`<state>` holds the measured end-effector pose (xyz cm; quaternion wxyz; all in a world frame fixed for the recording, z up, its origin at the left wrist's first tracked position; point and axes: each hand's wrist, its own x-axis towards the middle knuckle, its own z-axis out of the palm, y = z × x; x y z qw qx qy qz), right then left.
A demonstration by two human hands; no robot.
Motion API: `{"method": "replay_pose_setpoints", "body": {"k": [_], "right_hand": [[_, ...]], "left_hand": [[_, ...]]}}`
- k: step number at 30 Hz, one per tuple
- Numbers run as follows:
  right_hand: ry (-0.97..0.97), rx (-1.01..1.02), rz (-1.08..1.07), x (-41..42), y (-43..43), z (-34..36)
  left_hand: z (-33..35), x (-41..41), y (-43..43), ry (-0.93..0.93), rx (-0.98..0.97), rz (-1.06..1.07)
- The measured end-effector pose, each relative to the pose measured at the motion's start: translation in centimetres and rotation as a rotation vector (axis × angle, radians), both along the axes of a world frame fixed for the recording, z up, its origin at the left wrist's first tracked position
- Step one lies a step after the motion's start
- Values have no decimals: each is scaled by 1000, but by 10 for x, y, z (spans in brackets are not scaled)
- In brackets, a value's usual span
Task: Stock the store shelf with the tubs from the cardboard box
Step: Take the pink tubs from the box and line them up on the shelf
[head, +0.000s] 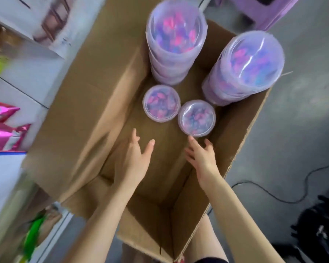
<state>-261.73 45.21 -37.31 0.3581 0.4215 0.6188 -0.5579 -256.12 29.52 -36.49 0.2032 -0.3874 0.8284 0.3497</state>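
Two bare arms reach down from the near edge into a big brown cardboard box point(84, 120). The left hand point(133, 158) is open, fingers straight and thumb out, and holds nothing. The right hand point(201, 156) is open too, with its fingers spread. Its fingertips are just beside a small round clear plastic tub point(197, 118) full of pink, purple and blue bits, but I cannot tell if they touch it. A second small tub point(161, 103) sits next to it on the box floor. Behind them stand two tall stacks of the same tubs, the left stack point(176, 33) and the right stack point(253, 61). Only their top lids show well, and the lower tubs are blurry and partly hidden. At the left is a white store shelf point(27, 76) with shiny pink bags point(4, 135), cut off and blurred. A purple plastic stool point(264, 10) is cut off at the top. A black cable point(292, 196) lies on the grey floor point(302, 111). A dark thing point(315, 224) at the bottom right is too blurry to name.
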Motion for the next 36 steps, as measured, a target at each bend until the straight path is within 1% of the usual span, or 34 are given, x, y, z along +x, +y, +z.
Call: {"method": "replay_pose_setpoints", "body": {"k": [3, 6, 9, 13, 17, 20, 25, 28, 32, 36], "right_hand": [[-109, -47, -241, -15, -1, -28], [-137, -87, -348, -20, 2, -51], [-105, -72, -355, -19, 3, -67], [-54, -5, -350, -18, 2, -76], [34, -2, -390, -16, 1, -73], [114, -8, -348, -15, -1, -66], [136, -87, -357, -5, 2, -44], [182, -110, -363, 13, 0, -20], [329, -176, -266, 49, -4, 33], [432, -258, -139, 98, -9, 104]], "left_hand": [[-35, -24, 6, -5, 93, 148], [-65, -42, 11, 13, 214, 296], [-85, -55, 20, 81, 257, 407], [-90, -70, 33, 204, 255, 501], [-90, -77, 36, 288, 391, 784], [-86, -74, 35, 317, 420, 845], [-56, -39, 34, 382, 431, 884], [-30, 0, 34, 456, 382, 865], [17, 62, 31, 604, 321, 820], [91, 132, 24, 753, 296, 866]]}}
